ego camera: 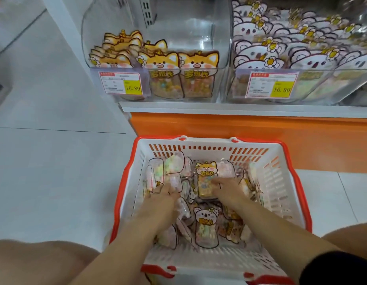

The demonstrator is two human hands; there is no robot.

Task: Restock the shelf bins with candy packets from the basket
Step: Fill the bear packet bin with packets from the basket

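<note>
Two clear shelf bins: left bin (188,27) part full of fox packets (161,62), right bin (322,85) packed with koala packets (258,56), cut off at right. One basket (281,182) on floor, candy packets heaped, uncountable. Left hand (165,197) among pale packets, grip buried, cannot tell. Right hand (230,191) grip spread flat on one fox packet (205,177).

The left hand (165,199) and the right hand (230,192) are bare, and both forearms (133,243) are left uncovered up to the elbows. A black fabric sleeve (341,268) with a rounded hem is worn on the right upper arm. The knees (34,262) are uncovered as well; what is worn on the legs is out of view.
</note>
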